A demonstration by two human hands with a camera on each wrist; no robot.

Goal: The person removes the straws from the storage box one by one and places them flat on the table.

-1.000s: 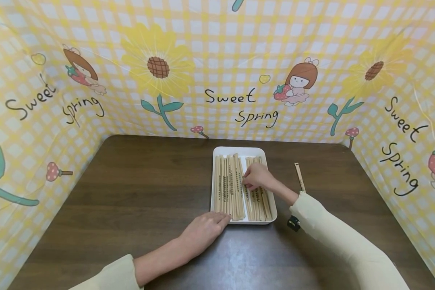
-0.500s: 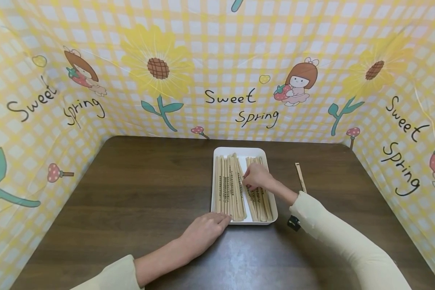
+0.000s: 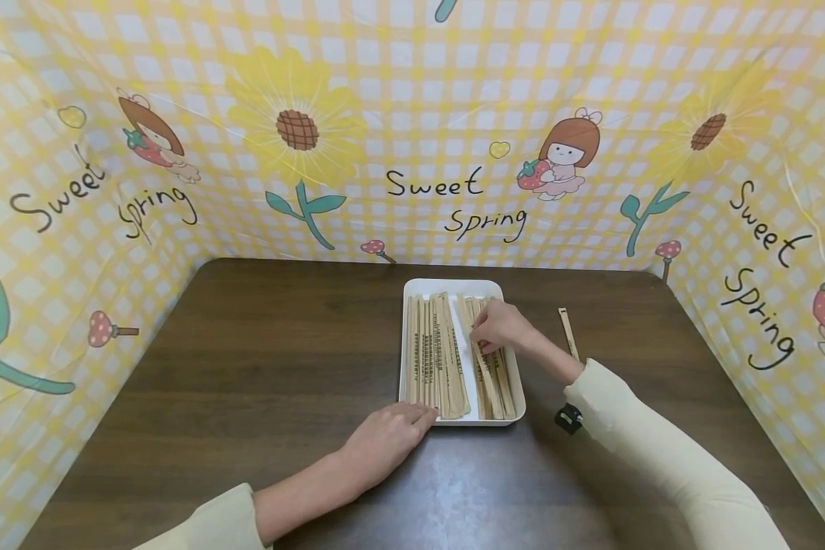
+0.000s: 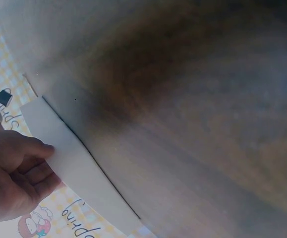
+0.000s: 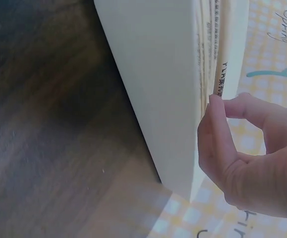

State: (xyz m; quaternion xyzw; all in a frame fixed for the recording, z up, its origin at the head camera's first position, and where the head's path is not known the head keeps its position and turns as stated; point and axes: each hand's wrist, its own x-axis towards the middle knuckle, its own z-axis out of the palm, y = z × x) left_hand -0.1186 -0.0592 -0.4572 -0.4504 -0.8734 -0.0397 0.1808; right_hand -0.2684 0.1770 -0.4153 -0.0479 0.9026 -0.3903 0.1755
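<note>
- We see that the right grip (image 3: 503, 327) has shifted a little toward two o'clock over the last second, and the bare white strip between the two rows in the tray (image 3: 454, 286) now slants more, from twelve toward five o'clock.
- For the work in hand, we judge this to be a parting of the packets: the left row (image 3: 426, 344) fills the nine o'clock side, the right row (image 3: 504, 386) the three o'clock side, and they read as separate groups.
- Thumb and fingertips of the right grip are closed, pinching what we take to be one slim packet (image 3: 490, 382) of the right row, its near end tilting toward five o'clock.
- The left grip (image 3: 388, 437) stays at the tray's seven o'clock corner; the left wrist view shows its thumb against the outer wall and fingers curled at the rim, so we read it as holding the tray.
- A lone packet (image 3: 567, 332) lies on the desk (image 3: 282, 344) at three o'clock from the tray; the right sleeve (image 3: 612, 401) hides its near end.
- The right grip covers the middle of its row, so we cannot count those packets; their print is too small to read.
</note>
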